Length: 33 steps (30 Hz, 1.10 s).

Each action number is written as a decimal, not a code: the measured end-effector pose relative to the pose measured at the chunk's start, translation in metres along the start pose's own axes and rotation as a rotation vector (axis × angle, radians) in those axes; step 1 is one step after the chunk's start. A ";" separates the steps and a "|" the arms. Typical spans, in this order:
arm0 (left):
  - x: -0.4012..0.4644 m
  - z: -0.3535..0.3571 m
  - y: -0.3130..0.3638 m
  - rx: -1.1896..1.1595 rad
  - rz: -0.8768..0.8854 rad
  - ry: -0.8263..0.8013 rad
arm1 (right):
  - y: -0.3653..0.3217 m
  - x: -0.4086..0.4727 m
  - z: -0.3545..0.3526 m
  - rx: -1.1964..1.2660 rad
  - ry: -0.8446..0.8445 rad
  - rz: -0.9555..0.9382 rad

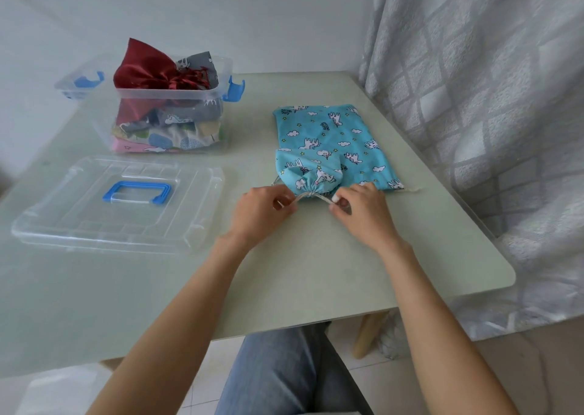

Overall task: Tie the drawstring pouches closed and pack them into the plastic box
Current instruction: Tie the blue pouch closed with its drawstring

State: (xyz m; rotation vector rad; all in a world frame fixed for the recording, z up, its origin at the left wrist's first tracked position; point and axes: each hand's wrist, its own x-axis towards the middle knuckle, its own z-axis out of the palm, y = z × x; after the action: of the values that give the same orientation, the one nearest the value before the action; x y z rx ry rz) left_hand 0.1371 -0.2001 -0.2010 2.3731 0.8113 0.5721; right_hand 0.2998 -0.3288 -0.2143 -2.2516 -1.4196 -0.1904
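Note:
A small blue unicorn-print pouch [308, 173] lies on a larger blue pouch [331, 136] of the same print, right of the table's middle. Its mouth is gathered tight toward me, and a pale drawstring [313, 196] runs out from the gathers. My left hand [262, 211] pinches one end of the cord, my right hand [360, 209] pinches the other, and the cord is stretched between them. The clear plastic box [170, 98] stands at the back left, with a dark red satin pouch [145, 67] and several printed pouches inside.
The box's clear lid [117, 203] with a blue handle lies flat at the left front. A grey patterned curtain [489, 98] hangs along the table's right edge. My legs sit under the near table edge [316, 323].

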 end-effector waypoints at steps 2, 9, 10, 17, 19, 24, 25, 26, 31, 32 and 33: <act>0.001 0.003 -0.001 0.008 -0.017 0.028 | -0.002 -0.002 -0.004 0.167 -0.001 -0.014; 0.001 0.008 -0.008 -0.018 -0.014 0.041 | -0.043 0.021 -0.022 1.040 -0.026 0.236; 0.000 0.008 -0.008 -0.007 0.002 0.040 | -0.045 0.025 -0.022 1.082 -0.051 0.242; 0.000 0.000 -0.016 -0.096 -0.019 -0.021 | -0.048 0.040 -0.012 1.005 -0.203 0.127; 0.000 -0.009 -0.017 -0.194 -0.084 -0.064 | -0.045 0.042 -0.010 0.934 -0.205 0.100; -0.008 -0.037 -0.015 -0.637 -0.110 -0.140 | -0.043 0.038 -0.004 0.869 -0.244 0.117; -0.009 -0.039 -0.015 -0.699 -0.089 -0.152 | -0.044 0.037 -0.003 0.865 -0.248 0.130; -0.010 -0.041 -0.014 -0.741 -0.065 -0.169 | -0.045 0.036 -0.001 0.858 -0.249 0.138; -0.008 -0.036 -0.013 -0.757 0.010 -0.289 | -0.046 0.037 0.001 0.824 -0.260 0.204; -0.007 -0.036 -0.013 -0.733 0.024 -0.295 | -0.046 0.037 0.001 0.847 -0.271 0.230; -0.005 -0.035 -0.013 -0.695 0.036 -0.284 | -0.045 0.036 0.002 0.884 -0.280 0.246</act>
State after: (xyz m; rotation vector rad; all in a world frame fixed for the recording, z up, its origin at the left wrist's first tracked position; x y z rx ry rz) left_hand 0.1090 -0.1818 -0.1834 1.7696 0.3589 0.4255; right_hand 0.2760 -0.2826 -0.1888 -1.6936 -1.0245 0.7188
